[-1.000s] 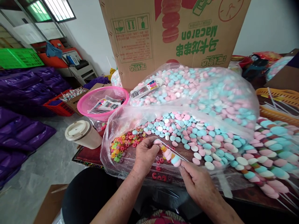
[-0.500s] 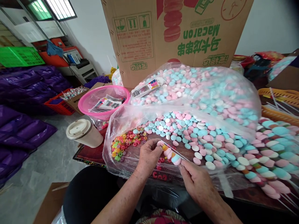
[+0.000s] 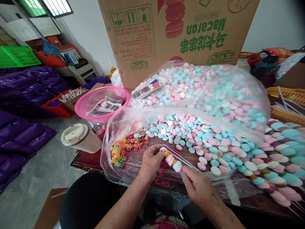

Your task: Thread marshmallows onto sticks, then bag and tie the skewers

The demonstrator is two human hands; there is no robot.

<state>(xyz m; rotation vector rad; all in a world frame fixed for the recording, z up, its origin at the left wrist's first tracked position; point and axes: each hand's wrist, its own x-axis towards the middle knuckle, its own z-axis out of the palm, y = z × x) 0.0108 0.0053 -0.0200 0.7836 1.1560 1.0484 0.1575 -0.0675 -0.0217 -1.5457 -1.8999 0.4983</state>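
Between my hands is a candy skewer [image 3: 170, 160] threaded with pink, white and blue marshmallow discs and orange-yellow gummy rings. My left hand [image 3: 150, 163] pinches a pink marshmallow [image 3: 163, 149] at the skewer's upper end. The lower end, just below a pink disc, is gripped by my right hand [image 3: 199, 186]. A few white sticks [image 3: 184, 160] lie slantwise on the table behind the skewer. Red gummy rings [image 3: 162, 182] are under and near my left hand. Loose pink, blue and white marshmallows [image 3: 207, 143] spread out beyond both hands.
Colourful gummy rings [image 3: 122, 152] are heaped at left, near a lidded cup [image 3: 81, 137] and a pink basket [image 3: 102, 119]. Behind stand a large marshmallow bag [image 3: 214, 92] and a cardboard box [image 3: 176, 35]. Finished-looking skewers [image 3: 281, 156] are piled at right, below an orange basket [image 3: 293, 92].
The view has shifted slightly. Both hands keep their grip on the skewer, which has barely moved, and the white sticks behind it show more clearly apart from it.
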